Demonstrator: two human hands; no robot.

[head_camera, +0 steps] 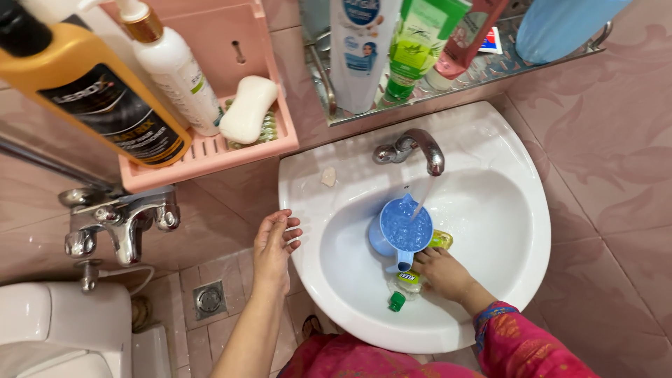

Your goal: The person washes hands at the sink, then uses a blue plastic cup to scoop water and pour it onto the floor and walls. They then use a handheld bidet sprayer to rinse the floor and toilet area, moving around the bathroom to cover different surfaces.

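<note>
Two hands work at the white sink [490,175]: the right hand [441,271], fingers together, steadies a blue plastic jug [402,227] filling under the tap [420,148]; wet and growing heavier, best gripped by its handle. The left hand [274,245], fingers slightly apart, rests on the rim.

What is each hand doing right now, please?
Left hand: open, resting on the sink rim.
Right hand: by the blue mug; grip cannot be told.

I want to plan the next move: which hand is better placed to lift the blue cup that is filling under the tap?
Probably the right hand: it is inside the sink, touching the handle of the blue cup. The left hand rests open on the rim, apart from it.
</note>
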